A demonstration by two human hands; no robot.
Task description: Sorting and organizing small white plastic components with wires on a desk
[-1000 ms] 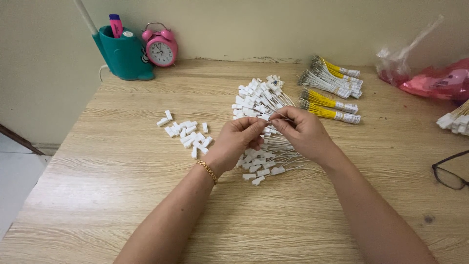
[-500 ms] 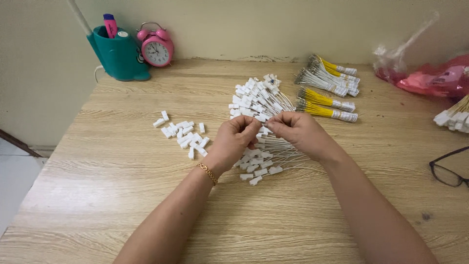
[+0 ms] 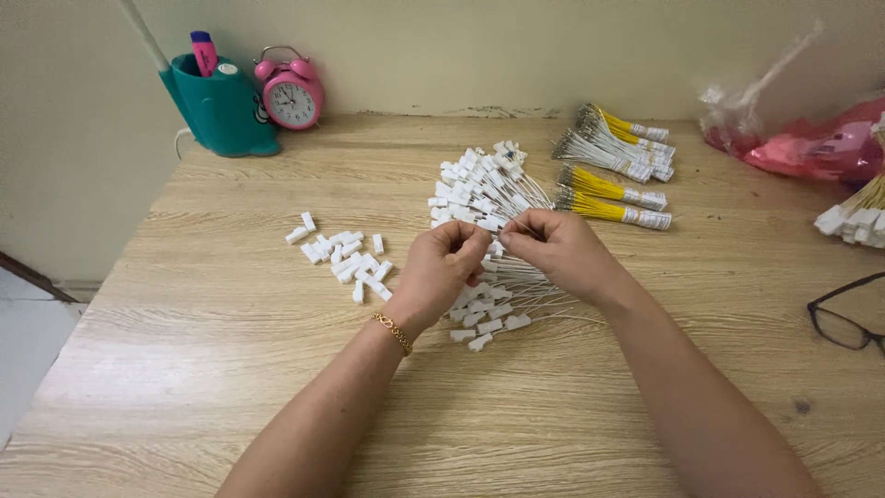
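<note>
My left hand and my right hand meet fingertip to fingertip over a wooden table. Between the pinched fingers is a small white plug on a thin wire; which hand holds which part I cannot tell. Under the hands lies a spread of wires with white plugs, running from the far side to just below my wrists. A loose heap of small white plastic housings lies left of my left hand. A gold bracelet is on my left wrist.
Bundles of yellow and white wires lie at the back right. A pink plastic bag sits in the far right corner, black glasses at the right edge. A teal pen holder and pink alarm clock stand back left.
The hands stay pinched together over the wire pile with only slight finger movement. The view has shifted a little.
</note>
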